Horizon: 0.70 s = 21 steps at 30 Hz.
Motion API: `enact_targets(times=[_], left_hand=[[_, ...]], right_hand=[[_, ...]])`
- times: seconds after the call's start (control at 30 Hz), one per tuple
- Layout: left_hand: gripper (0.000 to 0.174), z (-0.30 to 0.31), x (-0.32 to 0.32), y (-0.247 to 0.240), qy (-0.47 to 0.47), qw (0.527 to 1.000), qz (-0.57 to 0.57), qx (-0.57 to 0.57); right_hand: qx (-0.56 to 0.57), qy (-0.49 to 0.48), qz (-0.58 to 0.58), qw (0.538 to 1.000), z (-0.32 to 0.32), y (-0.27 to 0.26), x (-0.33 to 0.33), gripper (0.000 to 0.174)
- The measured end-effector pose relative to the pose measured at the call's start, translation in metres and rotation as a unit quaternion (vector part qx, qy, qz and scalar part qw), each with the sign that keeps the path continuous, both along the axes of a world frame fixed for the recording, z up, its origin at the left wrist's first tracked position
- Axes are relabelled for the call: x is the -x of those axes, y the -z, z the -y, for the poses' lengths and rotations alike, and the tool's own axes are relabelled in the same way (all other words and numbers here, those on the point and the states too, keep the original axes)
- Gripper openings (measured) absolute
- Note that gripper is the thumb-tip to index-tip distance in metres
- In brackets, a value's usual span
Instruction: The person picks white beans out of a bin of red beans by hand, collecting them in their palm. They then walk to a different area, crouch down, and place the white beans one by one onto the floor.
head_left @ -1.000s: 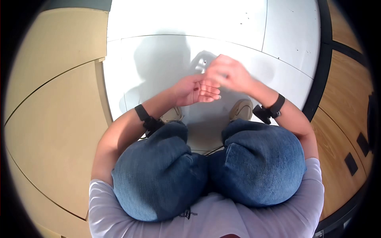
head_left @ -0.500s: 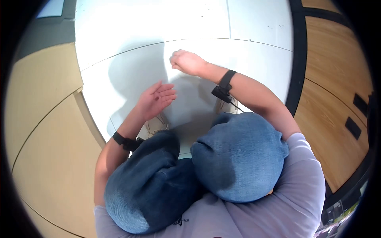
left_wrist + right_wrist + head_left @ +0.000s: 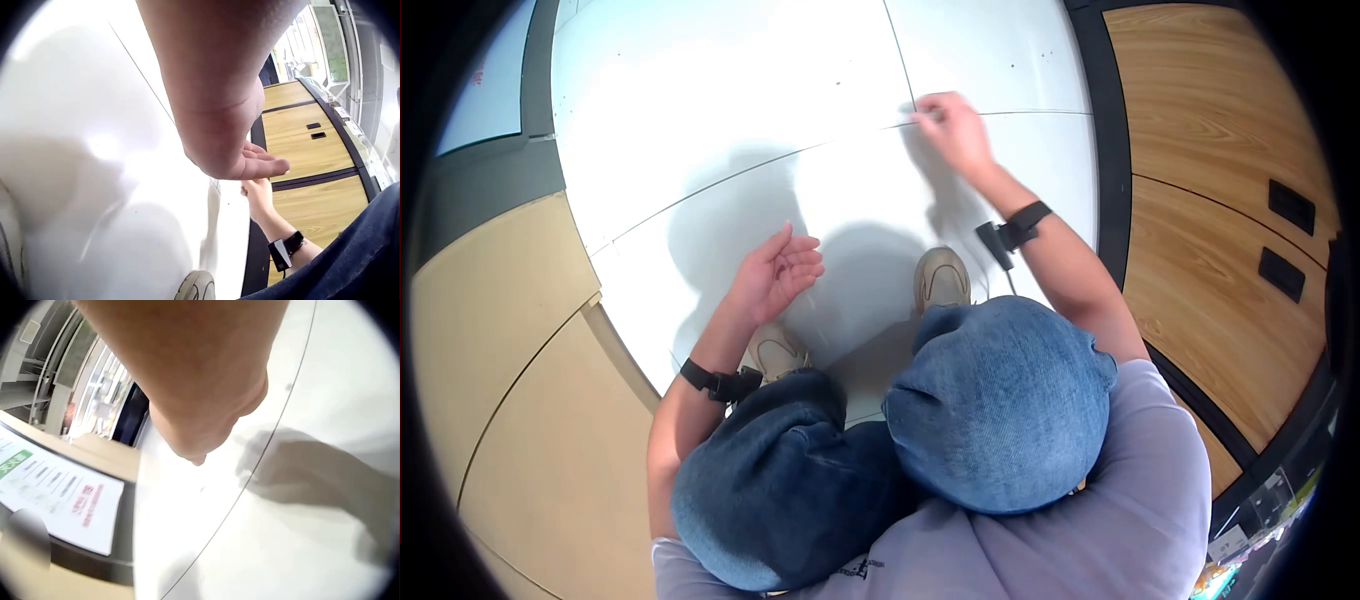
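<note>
My left hand [image 3: 775, 280] is held palm up above the floor in the head view, its fingers loosely bent. The small dark speck seen on its palm earlier is hard to make out now. Farther forward and to the right, my right hand [image 3: 955, 135] reaches low over the white tiled floor [image 3: 850, 190], thumb and forefinger close together near a crossing of tile joints. Whether a crumb lies between those fingertips I cannot tell. A few tiny dark specks [image 3: 837, 83] dot the tiles nearby. In the right wrist view, the back of the hand hides most of the fingers.
Wood-grain cabinets [image 3: 1220, 120] with a black base stand to the right. A pale cabinet [image 3: 530, 330] runs along the left. My bent knees [image 3: 1000, 400] and beige shoes [image 3: 942, 278] are below the hands. A printed sheet [image 3: 69, 494] shows in the right wrist view.
My right hand has left the left palm and moved forward and right, down toward the floor. The left hand has moved back left, palm still up. The head view has turned.
</note>
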State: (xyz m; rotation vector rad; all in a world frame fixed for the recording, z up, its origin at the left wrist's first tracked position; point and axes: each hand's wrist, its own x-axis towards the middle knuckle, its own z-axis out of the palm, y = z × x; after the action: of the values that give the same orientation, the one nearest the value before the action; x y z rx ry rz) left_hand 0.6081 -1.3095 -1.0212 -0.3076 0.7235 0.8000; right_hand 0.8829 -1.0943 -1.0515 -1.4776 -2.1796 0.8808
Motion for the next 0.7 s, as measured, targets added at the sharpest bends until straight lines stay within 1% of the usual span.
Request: enact_targets(times=[0.03,0.1,0.17,0.23,0.37,0.53,0.63,0.7], left_hand=[[0.046,-0.002,0.001,0.000,0.000,1.000,-0.002,-0.002],[0.046,-0.006,0.001,0.000,0.007,1.000,0.013,-0.023],[0.046,-0.013,-0.004,-0.001,0.010,1.000,0.014,-0.023],[0.046,-0.022,-0.009,-0.004,0.014,1.000,0.012,-0.022],[0.046,-0.040,-0.011,-0.014,0.035,0.999,-0.012,-0.023],[0.047,-0.074,-0.020,-0.032,0.046,0.997,-0.062,-0.006],[0.047,-0.086,-0.022,-0.049,0.065,0.993,-0.095,0.021],[0.048,-0.096,-0.018,-0.066,0.070,0.985,-0.145,0.065]], right_hand=[[-0.012,0.044,0.057,0.997,-0.014,0.005,-0.024,0.025],[-0.008,0.073,0.109,0.991,-0.026,0.024,-0.059,0.028],[-0.001,0.078,0.108,0.991,-0.031,0.032,-0.072,0.029],[0.048,0.103,0.107,0.988,-0.035,0.040,-0.079,0.028],[0.050,0.079,0.095,0.991,-0.040,0.046,-0.078,0.020],[0.056,0.043,0.077,0.995,-0.048,0.046,-0.084,0.015],[0.055,0.029,0.079,0.995,-0.049,0.042,-0.086,0.014],[0.053,0.019,0.074,0.996,-0.055,0.039,-0.082,0.012]])
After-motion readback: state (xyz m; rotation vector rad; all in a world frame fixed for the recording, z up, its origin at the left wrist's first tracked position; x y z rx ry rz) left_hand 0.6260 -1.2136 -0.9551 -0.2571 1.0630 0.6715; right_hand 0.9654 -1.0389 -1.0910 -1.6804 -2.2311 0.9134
